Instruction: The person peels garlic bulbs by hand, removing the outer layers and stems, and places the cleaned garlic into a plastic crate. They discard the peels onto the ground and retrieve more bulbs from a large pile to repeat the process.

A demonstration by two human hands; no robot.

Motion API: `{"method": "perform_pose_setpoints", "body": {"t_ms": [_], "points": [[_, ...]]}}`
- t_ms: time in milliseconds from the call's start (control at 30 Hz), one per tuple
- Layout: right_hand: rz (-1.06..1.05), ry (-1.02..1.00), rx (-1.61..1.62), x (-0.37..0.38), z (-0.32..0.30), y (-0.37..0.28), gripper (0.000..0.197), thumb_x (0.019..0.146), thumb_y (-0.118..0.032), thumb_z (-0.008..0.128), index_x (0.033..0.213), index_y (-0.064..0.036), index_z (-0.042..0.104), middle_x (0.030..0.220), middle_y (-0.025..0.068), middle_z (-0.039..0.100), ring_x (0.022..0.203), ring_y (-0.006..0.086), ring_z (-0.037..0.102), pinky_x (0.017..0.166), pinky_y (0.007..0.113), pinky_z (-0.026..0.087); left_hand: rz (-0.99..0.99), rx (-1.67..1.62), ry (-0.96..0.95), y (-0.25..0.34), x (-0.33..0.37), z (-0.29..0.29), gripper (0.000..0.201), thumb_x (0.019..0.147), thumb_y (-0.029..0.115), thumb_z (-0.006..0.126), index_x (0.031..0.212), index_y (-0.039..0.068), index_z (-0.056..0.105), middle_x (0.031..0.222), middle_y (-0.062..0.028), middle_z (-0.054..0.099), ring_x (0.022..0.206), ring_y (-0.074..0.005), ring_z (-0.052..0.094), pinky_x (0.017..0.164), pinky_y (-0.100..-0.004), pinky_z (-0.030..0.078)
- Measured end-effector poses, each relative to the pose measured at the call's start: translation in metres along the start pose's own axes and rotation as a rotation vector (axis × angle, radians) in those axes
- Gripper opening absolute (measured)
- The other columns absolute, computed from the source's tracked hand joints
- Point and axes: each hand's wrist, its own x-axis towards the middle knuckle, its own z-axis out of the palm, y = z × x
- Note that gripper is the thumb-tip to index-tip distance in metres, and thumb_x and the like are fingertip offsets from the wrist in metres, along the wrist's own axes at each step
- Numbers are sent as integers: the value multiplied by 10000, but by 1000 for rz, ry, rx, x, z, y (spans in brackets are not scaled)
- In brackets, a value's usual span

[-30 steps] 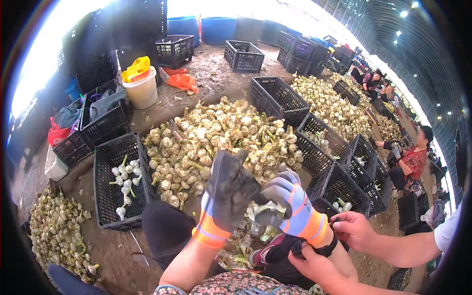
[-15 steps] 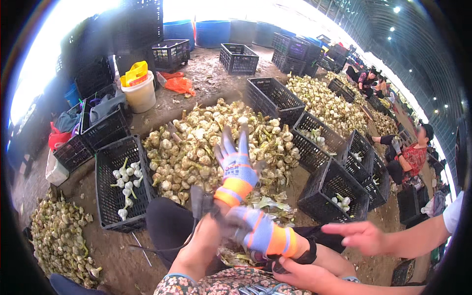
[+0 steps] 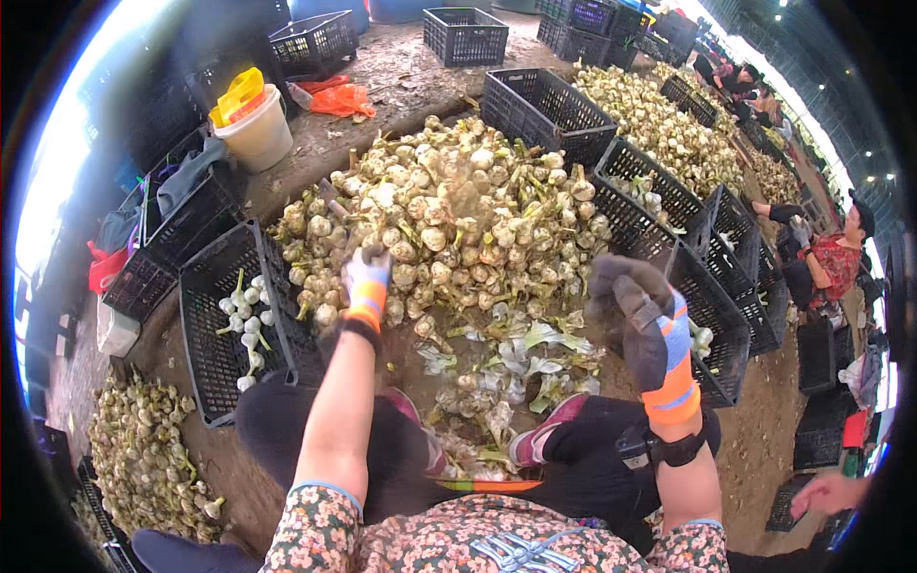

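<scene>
Here, in the head view, your left hand (image 3: pixel 368 270) is curled at the garlic heap (image 3: pixel 468 205) before you; your right hand (image 3: pixel 647 320), fingers bent, hovers beside a black plastic crate (image 3: pixel 728 358). Blurred, so I cannot tell whether either pinches anything.

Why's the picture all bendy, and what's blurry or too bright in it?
Head view: the fisheye lens bends straight edges, and the corners are black; head view, left edge: white glare washes out detail; head view, right of centre: the right hand looks partly smeared, while the garlic pile is mostly clearer.
</scene>
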Motion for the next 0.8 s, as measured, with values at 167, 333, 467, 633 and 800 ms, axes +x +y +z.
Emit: {"method": "perform_pose_setpoints", "body": {"t_ms": [167,333,467,633,800], "points": [[70,36,-18,5,-11,45,257,916,-119,530,1114,31,596,930,85,645,759,147,627,701,282,520,-12,428,-600,-60,-66,82,494,735,284,627,1188,91,584,1090,-215,629,1026,-354,603,888,-415,479],[209,-56,-96,5,-1,82,255,926,-154,498,1067,23,613,920,75,639,769,150,627,727,275,506,-193,555,-627,-103,-97,113,767,722,348,694,1380,121,370,1267,-248,503,1154,-381,511,952,-418,436],[341,-78,-154,9,-13,104,253,927,-143,514,1087,29,607,954,87,640,794,159,632,734,284,511,-164,501,-489,-113,-85,117,887,698,397,734,1409,84,304,1209,-245,550,1107,-362,549,928,-401,448],[472,-62,-93,14,-39,162,257,923,-117,529,1130,25,582,971,83,643,806,152,632,755,280,510,-700,-817,-529,-28,-111,116,599,754,392,689,1241,101,498,1067,-141,621,961,-309,607,821,-392,509],[266,-157,279,11,-23,191,619,886,-320,600,1372,-36,343,1285,93,484,1135,192,512,926,348,453,-881,-2022,-1151,75,-125,65,387,907,359,457,1208,132,545,1112,-181,578,1003,-315,585,812,-392,527]]}}
